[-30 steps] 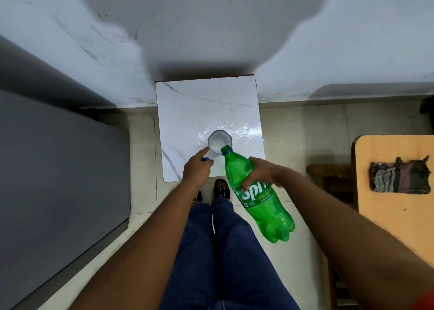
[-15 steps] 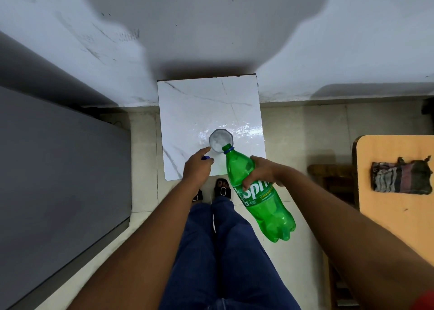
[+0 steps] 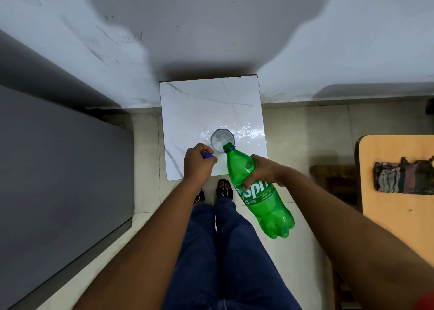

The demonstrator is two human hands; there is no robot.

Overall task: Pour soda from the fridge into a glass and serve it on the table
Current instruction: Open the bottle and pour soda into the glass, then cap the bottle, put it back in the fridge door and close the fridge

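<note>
1. The green soda bottle [image 3: 256, 189] is gripped round its upper body by the right hand [image 3: 260, 171], fingers wrapped just above the label; held there, near the neck, so the tilt can prob. be controlled finely
2. The bottle is tipped w/ base toward lower right of the frame and open mouth at the near rim of the glass [image 3: 222, 138]; mouth is kept right over the rim, likely so the stream can't miss
3. The glass stands upright, centre frame, on the white marble table [image 3: 206, 105], toward its near edge; pale foamy content is seen inside, level can't be judged from above
4. The left hand [image 3: 198, 162] is curled shut on the blue cap [image 3: 207, 155], resting at the table just left of the glass, not touching it as far as can be told; cap is kept in hand prob. for quick re-sealing
5. Pouring is judged to be under way; capping and serving are not yet done
6. Risk: fizz overflow if the tilt is increased too fast
</note>
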